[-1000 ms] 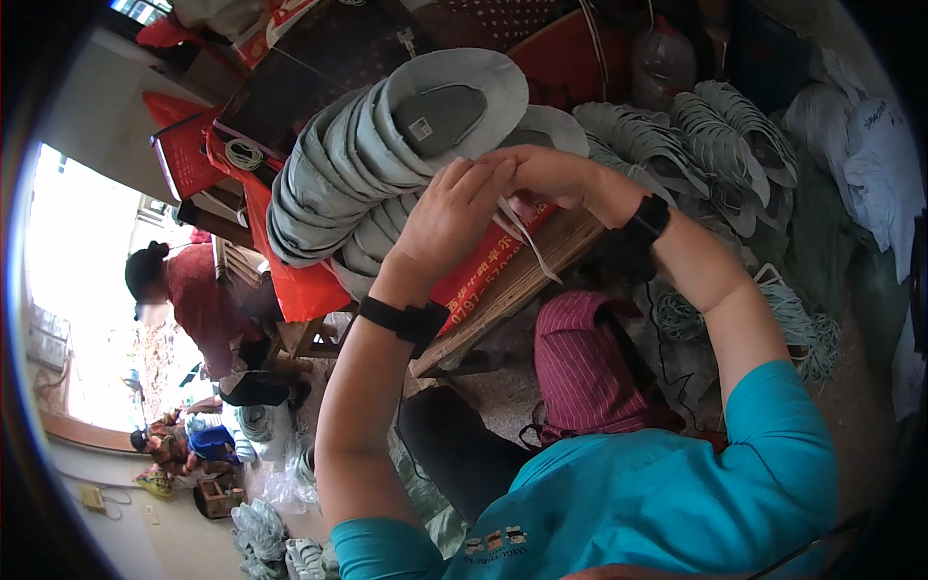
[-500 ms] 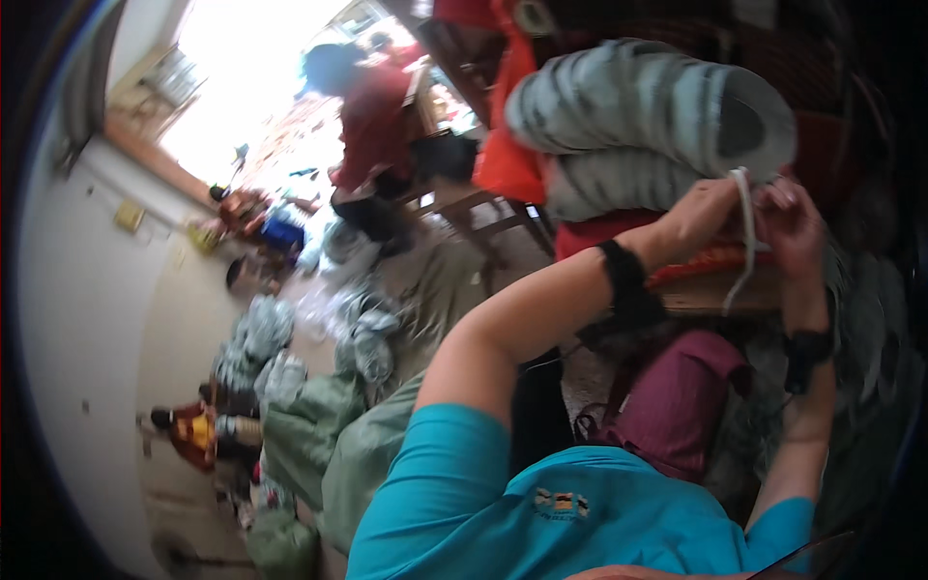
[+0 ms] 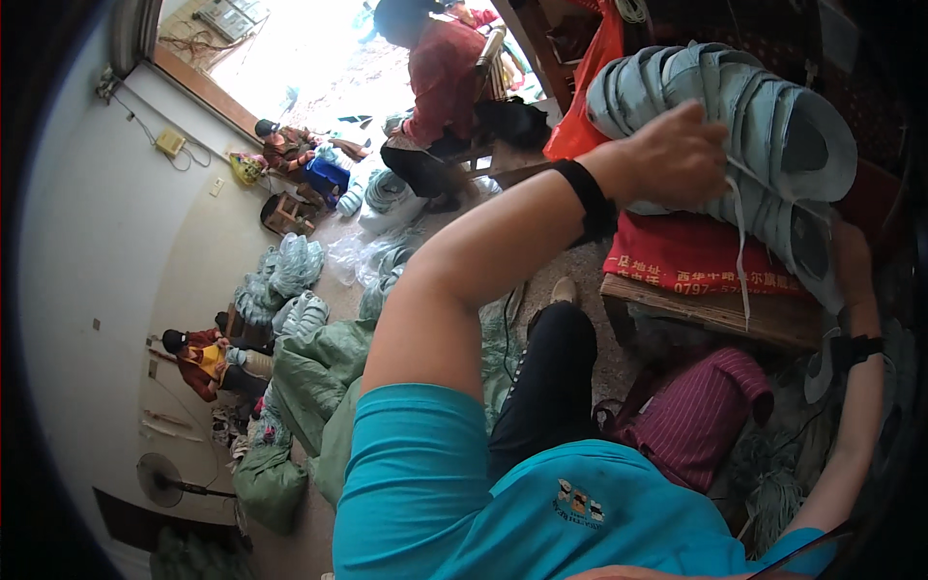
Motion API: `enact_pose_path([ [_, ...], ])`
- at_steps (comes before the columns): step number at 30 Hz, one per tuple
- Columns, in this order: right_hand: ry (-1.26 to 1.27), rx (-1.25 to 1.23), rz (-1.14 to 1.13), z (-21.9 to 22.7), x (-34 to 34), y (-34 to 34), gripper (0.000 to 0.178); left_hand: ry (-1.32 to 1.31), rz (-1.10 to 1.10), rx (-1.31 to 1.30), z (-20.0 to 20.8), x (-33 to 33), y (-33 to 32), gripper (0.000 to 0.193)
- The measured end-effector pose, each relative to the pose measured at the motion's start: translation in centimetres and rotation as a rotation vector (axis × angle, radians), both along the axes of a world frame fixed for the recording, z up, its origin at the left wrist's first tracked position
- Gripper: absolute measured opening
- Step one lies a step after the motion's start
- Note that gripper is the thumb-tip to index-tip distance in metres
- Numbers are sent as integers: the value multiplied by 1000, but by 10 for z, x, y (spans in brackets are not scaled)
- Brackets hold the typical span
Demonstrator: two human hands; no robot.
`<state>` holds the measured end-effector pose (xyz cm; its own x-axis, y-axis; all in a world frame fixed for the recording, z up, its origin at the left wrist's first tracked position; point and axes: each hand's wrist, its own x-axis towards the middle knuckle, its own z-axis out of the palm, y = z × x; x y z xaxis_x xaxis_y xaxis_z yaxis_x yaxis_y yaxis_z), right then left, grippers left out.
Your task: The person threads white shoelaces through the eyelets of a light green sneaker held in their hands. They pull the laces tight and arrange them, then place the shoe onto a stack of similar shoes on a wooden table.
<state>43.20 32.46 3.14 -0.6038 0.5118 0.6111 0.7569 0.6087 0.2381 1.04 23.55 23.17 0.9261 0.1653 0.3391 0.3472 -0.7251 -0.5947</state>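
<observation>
Two rolls of nested, pale grey-blue curved pieces, an upper roll (image 3: 725, 82) and a lower roll (image 3: 807, 232), lie side by side at the upper right. My left hand (image 3: 667, 155) is closed in front of the upper roll, gripping a thin white tie strip (image 3: 759, 174). From that hand the strip runs tautly rightward across the rolls, while a loose end hangs down. My right hand (image 3: 853, 256) is at the right end of the lower roll, near the strip's far side. Its fingers are mostly hidden.
The rolls rest on a red printed cloth (image 3: 696, 261) over a wooden bench (image 3: 715, 314). Below lies a maroon striped bag (image 3: 710, 416). Green sacks (image 3: 324, 367) and more grey-blue bundles (image 3: 280, 275) cover floor at left. A person in red (image 3: 445, 77) sits beyond; others sit by the wall.
My hands were together at the rolls' right end; now they are apart. The left has moved leftward and up, drawing the strip taut, while the right has moved right and down.
</observation>
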Motion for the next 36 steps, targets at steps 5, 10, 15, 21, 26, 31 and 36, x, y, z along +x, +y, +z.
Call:
enact_pose_path([
  [5,57,-140,-77,-18,17,33,42,-121,35,-51,10,-48,4,22],
  [10,158,-281,-126,-58,49,40,40,-269,121,-160,-45,-73,-23,25],
  [15,106,-332,-138,-31,60,2,37,-566,402,-374,-77,-61,-34,34],
  [21,520,-415,-190,57,4,-146,40,-813,19,-296,-48,69,-35,14],
  [26,760,-548,-110,82,-42,-212,31,-869,-402,-271,-27,148,-94,16],
  [31,1134,-730,27,112,-97,-242,26,-715,-647,-634,-34,147,-99,29],
  [36,1770,-1198,431,145,-76,-217,32,-867,-149,-828,-78,125,-47,43],
])
